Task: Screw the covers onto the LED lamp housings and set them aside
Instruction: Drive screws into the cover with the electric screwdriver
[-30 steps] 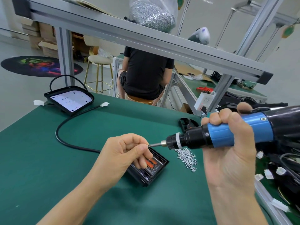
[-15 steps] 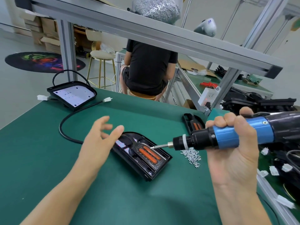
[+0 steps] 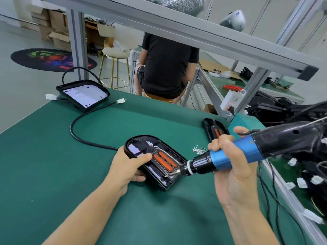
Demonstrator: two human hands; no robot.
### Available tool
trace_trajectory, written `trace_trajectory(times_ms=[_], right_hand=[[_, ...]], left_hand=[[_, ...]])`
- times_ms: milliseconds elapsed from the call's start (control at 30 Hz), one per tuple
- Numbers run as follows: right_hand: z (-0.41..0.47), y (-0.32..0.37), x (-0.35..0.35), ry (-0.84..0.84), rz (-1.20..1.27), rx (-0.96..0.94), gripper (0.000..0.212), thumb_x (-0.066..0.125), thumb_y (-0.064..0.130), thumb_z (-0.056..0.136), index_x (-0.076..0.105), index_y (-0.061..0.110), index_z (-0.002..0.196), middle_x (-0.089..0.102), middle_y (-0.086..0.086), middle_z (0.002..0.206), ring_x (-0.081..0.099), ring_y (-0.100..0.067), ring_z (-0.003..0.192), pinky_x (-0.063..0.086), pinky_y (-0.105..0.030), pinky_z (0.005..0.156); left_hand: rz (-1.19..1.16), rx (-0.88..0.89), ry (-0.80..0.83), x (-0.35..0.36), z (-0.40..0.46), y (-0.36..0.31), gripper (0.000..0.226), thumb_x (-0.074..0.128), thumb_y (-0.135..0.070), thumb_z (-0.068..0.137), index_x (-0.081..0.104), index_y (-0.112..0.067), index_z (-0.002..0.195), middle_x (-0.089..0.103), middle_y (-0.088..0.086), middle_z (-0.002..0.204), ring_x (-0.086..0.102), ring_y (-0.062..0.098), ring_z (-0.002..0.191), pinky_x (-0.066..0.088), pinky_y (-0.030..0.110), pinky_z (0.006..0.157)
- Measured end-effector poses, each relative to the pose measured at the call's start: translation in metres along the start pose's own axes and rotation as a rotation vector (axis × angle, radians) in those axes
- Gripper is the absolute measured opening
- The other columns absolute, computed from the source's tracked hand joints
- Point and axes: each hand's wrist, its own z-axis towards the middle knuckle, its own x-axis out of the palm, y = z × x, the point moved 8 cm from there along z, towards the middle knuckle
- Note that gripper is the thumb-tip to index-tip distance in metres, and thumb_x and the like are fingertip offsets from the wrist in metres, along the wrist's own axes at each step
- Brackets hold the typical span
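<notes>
Green bench mat (image 3: 53, 165), lamp housing (image 3: 155, 161) lying flat at its middle.
Left hand (image 3: 127, 168) grips the housing's left edge, thumb curled on top; right hand (image 3: 233, 167), fingers wrapped round the electric screwdriver (image 3: 230, 156), holds its bit tilted onto the housing's near right corner.

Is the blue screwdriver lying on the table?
No, the right hand holds the screwdriver up, with its tip down on the lamp that the left hand steadies.

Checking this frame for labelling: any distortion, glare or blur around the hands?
Head view: wide-angle bending bows the shelf beam; the lamp housing shows bright reflections; the screwdriver, left hand and right hand are fairly sharp; soft shadows.
</notes>
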Motion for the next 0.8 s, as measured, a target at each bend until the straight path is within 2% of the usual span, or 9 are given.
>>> trace_trajectory(times_ms=[333, 533, 800], right_hand=[[-0.0048, 0.0041, 0.0073, 0.047, -0.026, 0.018, 0.033, 0.059, 0.007, 0.080, 0.047, 0.025, 0.104, 0.054, 0.005, 0.068, 0.053, -0.017, 0.070, 0.049, -0.025, 0.074], [-0.0076, 0.0021, 0.0085, 0.050, -0.049, 0.030, 0.034, 0.060, 0.006, 0.078, 0.049, 0.026, 0.103, 0.054, 0.005, 0.068, 0.052, -0.017, 0.071, 0.050, -0.025, 0.072], [-0.0073, -0.0042, 0.0081, 0.048, -0.066, 0.049, 0.037, 0.064, 0.005, 0.077, 0.049, 0.026, 0.103, 0.055, 0.005, 0.069, 0.054, -0.016, 0.071, 0.050, -0.024, 0.072]], left_hand=[[-0.099, 0.080, -0.023, 0.0011, 0.0041, 0.0039, 0.036, 0.078, -0.011, 0.074, 0.056, -0.020, 0.100, 0.072, 0.003, 0.089, 0.069, 0.016, 0.059, 0.049, 0.027, 0.043], [-0.093, 0.109, -0.011, 0.0030, 0.0048, 0.0016, 0.045, 0.079, -0.011, 0.072, 0.052, -0.019, 0.108, 0.071, 0.003, 0.095, 0.070, 0.021, 0.071, 0.049, 0.027, 0.044], [-0.109, 0.130, -0.005, 0.0036, 0.0044, 0.0000, 0.044, 0.080, -0.011, 0.072, 0.052, -0.024, 0.104, 0.071, 0.001, 0.094, 0.069, 0.016, 0.069, 0.049, 0.027, 0.046]])
